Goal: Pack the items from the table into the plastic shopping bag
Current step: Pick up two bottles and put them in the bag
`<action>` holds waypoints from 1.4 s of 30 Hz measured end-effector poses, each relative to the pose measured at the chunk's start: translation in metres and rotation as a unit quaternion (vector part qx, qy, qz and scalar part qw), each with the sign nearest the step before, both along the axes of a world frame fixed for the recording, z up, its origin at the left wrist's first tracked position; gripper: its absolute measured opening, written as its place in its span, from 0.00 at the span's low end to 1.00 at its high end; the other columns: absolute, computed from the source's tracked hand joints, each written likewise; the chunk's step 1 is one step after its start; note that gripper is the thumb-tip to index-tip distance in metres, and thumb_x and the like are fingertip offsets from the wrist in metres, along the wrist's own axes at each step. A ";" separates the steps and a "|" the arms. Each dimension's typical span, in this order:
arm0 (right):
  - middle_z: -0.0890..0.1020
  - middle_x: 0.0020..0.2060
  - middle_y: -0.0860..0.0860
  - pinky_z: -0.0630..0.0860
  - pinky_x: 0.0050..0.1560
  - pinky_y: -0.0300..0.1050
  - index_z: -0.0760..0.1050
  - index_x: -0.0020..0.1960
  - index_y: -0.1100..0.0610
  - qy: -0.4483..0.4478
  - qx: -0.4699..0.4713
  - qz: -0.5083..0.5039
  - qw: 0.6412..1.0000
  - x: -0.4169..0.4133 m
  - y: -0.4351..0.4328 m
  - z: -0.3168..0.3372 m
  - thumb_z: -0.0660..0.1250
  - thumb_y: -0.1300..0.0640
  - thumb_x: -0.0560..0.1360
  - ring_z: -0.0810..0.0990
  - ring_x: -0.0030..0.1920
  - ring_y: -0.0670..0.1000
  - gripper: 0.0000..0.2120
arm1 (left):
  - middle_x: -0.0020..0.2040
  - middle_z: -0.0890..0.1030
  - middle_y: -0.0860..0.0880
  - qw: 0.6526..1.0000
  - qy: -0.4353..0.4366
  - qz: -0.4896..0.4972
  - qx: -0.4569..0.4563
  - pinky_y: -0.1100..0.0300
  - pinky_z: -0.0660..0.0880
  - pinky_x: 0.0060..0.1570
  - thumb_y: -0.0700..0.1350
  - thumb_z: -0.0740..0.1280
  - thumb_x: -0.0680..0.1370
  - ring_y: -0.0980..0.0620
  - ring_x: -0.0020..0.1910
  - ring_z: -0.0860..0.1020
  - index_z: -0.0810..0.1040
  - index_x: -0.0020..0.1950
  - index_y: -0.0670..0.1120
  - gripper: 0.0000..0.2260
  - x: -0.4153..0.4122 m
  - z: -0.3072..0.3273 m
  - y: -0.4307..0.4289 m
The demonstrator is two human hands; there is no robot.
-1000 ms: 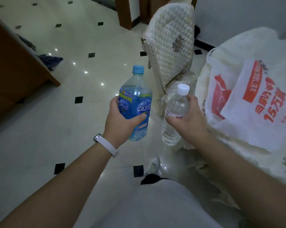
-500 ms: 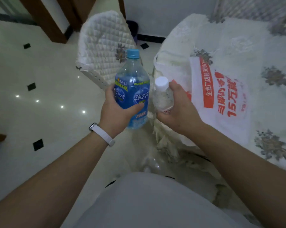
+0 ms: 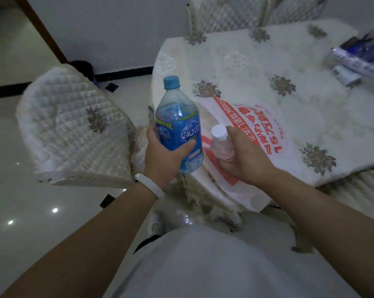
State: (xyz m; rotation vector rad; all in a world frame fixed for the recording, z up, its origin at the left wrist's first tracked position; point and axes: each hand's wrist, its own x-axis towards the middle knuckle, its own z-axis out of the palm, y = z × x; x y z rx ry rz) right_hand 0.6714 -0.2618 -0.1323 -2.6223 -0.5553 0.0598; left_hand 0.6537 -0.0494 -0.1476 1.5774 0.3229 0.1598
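Both bottles now hang over the counter's near edge, above the flat bag (image 3: 255, 134). Left hand (image 3: 162, 155) has its grip clamped on the blue bottle (image 3: 178, 130); right hand (image 3: 244, 158) is clamped on the small bottle (image 3: 221, 143). Better to set 1 bottle on the counter (image 3: 267, 67) first, freeing a hand to open the bag.

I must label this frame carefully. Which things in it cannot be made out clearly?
- Items at the table's far right, head view: blurred and cut by the frame edge; their kind is unclear.
- Clear bottle: lower body hidden by the right hand.
- Shopping bag: opening not visible; it lies flat, partly under both bottles.
- Blue bottle: small label print unreadable.
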 end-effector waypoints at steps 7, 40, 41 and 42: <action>0.71 0.67 0.56 0.72 0.49 0.48 0.61 0.73 0.57 -0.040 -0.035 -0.171 0.984 0.013 -0.002 0.025 0.76 0.53 0.69 0.73 0.61 0.58 0.38 | 0.60 0.77 0.54 0.993 -0.014 -0.112 -0.035 0.54 0.79 0.56 0.44 0.80 0.66 0.60 0.56 0.79 0.64 0.67 0.51 0.35 0.067 -0.011 0.004; 0.72 0.63 0.46 0.71 0.51 0.47 0.60 0.71 0.46 -0.009 0.147 -0.429 0.891 0.049 -0.168 0.020 0.76 0.48 0.69 0.75 0.56 0.50 0.37 | 0.72 0.68 0.45 0.642 -0.112 -0.533 0.540 0.54 0.68 0.68 0.54 0.69 0.74 0.45 0.68 0.69 0.56 0.78 0.47 0.37 0.175 -0.060 -0.173; 0.72 0.63 0.46 0.72 0.52 0.48 0.60 0.71 0.46 -0.007 0.150 -0.432 0.890 0.049 -0.169 0.018 0.76 0.48 0.69 0.75 0.57 0.50 0.37 | 0.73 0.67 0.46 0.622 -0.112 -0.538 0.557 0.54 0.67 0.68 0.55 0.69 0.74 0.45 0.69 0.69 0.56 0.78 0.47 0.36 0.178 -0.061 -0.174; 0.72 0.64 0.46 0.73 0.54 0.50 0.60 0.71 0.46 -0.005 0.150 -0.436 0.887 0.049 -0.169 0.017 0.76 0.48 0.68 0.75 0.58 0.51 0.37 | 0.73 0.66 0.46 0.606 -0.109 -0.544 0.570 0.53 0.67 0.69 0.55 0.68 0.75 0.45 0.69 0.68 0.57 0.78 0.47 0.36 0.179 -0.060 -0.175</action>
